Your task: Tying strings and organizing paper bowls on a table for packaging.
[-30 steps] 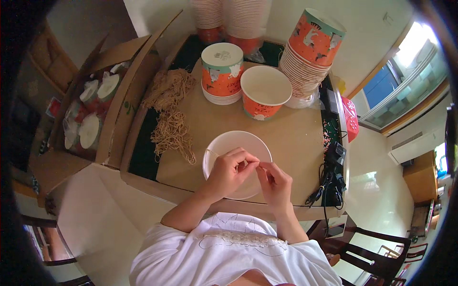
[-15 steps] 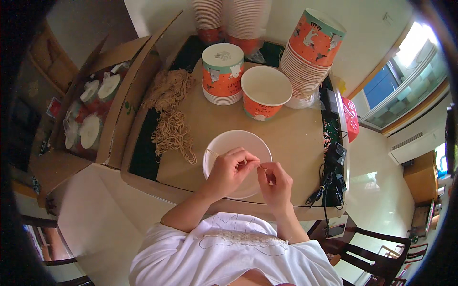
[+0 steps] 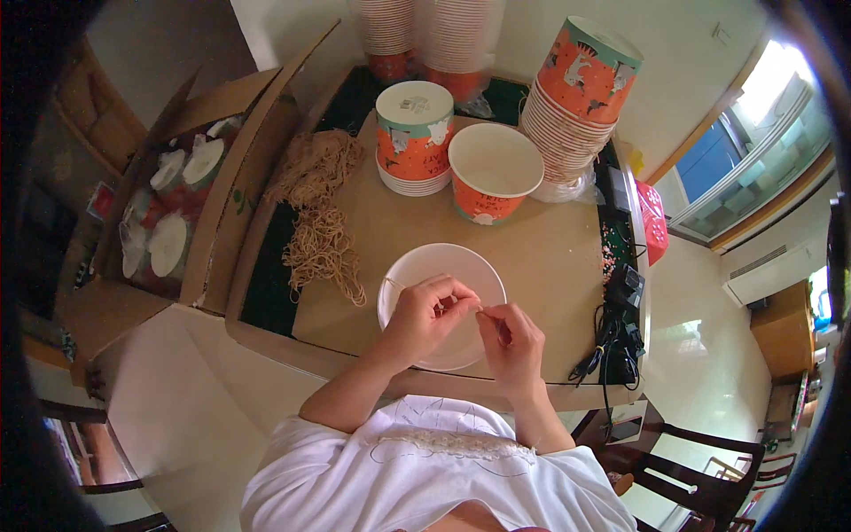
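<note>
A white round paper bucket [image 3: 443,259] faces me with its open top, near the table's front edge. Over it, my left hand [image 3: 432,312] pinches a thin tan string, a bit of which shows at the fingertips. More string [image 3: 394,284] sticks out at the bucket's left rim. My right hand [image 3: 512,344] is also closed in a pinch on the string, its fingertips almost touching those of the left. The fingers cover most of what they hold. Left of the bucket lies a loose heap of tan strings [image 3: 321,253], with a denser bundle [image 3: 317,168] behind it.
Behind stand an upright orange bucket [image 3: 486,202] and an upturned stack [image 3: 413,146]. A tall leaning stack [image 3: 576,106] is at the right rear. Black cables and adapters [image 3: 612,341] lie along the right edge. An open carton [image 3: 222,204] of wrapped buckets stands at left.
The right fingertips have shifted very slightly. Both hands keep their pinch over the bucket, and the rest looks the same.
</note>
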The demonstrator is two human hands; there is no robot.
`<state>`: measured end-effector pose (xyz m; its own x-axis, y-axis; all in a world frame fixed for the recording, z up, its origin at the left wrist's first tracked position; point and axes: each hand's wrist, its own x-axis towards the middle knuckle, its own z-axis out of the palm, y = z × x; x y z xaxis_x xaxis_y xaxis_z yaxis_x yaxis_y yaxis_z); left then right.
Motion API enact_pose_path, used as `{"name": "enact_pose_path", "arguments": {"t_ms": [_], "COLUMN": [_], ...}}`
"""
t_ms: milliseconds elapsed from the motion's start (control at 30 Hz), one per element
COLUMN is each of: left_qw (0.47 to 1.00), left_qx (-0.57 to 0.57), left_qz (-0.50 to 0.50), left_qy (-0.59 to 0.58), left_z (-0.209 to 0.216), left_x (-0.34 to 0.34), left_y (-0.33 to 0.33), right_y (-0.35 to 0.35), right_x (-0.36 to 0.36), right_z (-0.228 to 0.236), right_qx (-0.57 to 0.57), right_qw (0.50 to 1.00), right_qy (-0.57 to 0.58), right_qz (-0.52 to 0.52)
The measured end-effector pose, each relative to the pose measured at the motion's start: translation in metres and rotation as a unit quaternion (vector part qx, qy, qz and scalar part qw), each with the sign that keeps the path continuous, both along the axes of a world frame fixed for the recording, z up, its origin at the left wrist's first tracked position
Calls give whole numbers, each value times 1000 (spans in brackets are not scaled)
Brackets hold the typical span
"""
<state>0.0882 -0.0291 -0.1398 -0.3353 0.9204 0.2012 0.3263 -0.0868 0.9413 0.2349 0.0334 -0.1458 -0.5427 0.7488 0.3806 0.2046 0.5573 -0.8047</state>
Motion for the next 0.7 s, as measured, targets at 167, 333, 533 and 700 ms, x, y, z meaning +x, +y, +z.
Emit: {"name": "enact_pose_path", "arguments": {"t_ms": [167, 333, 533, 700], "left_qw": [998, 990, 995, 998], "left_qx": [36, 77, 66, -4], "left_qz": [51, 79, 45, 21], "left_qy": [24, 85, 62, 55], "left_z": [-7, -6, 1, 16], "left_x": [4, 8, 7, 2], "left_y": [0, 1, 4, 1], "right_y": [3, 2, 2, 20], "right_x": [0, 2, 2, 7], "right_z": [-7, -4, 1, -6], "right_qx": [40, 39, -124, -254], "right_qw": [998, 998, 992, 963], "right_qy": [38, 34, 18, 83], "right_qz": [23, 35, 23, 33]}}
